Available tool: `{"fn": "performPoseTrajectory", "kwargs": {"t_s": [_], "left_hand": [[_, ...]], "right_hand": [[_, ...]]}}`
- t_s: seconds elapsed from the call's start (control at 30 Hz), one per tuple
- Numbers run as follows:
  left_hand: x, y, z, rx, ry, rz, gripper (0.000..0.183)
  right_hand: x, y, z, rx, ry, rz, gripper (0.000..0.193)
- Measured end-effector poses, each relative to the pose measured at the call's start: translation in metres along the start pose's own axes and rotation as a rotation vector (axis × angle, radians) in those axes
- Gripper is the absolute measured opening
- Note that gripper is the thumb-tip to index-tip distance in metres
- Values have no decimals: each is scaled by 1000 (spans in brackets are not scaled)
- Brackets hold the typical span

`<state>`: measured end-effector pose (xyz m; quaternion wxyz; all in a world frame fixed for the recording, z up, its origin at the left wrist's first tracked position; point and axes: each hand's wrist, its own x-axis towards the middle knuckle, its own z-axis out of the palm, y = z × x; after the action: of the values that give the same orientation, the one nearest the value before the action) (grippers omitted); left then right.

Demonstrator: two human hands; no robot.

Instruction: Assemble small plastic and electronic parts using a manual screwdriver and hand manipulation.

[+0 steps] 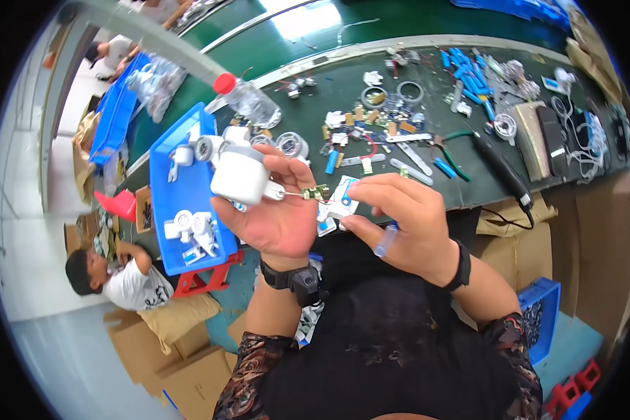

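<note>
White plastic housing (239, 173) sits clamped in the left hand (276, 210), steadied so the right hand (406, 224) can pinch its small circuit board (315, 192).

White housing (239, 175) with a grey rim, joined by thin red wire to a small green-and-gold circuit board (316, 192); black watch (294, 278) on one wrist, black band (462, 266) on the other. Dark green desk (315, 91) strewn with blue cells (469, 73), bearing a bright blue tray (162, 210) of white parts. Clear bottle (248, 100) capped in red, black top with brown-and-black patterned sleeves (248, 371), tan cardboard boxes (182, 364).
</note>
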<state>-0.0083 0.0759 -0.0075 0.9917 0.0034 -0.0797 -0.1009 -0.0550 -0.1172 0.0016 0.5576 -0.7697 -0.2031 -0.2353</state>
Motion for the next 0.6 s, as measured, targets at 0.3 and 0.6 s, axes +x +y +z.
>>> {"fn": "performPoseTrajectory", "kwargs": {"t_s": [0.3, 0.6], "left_hand": [[-3, -43, -10, 69, -39, -97, 75], [-9, -49, -7, 97, 82, -103, 79]], "right_hand": [[-14, 15, -6, 20, 19, 66, 31], [-19, 22, -6, -109, 61, -36, 24]]}}
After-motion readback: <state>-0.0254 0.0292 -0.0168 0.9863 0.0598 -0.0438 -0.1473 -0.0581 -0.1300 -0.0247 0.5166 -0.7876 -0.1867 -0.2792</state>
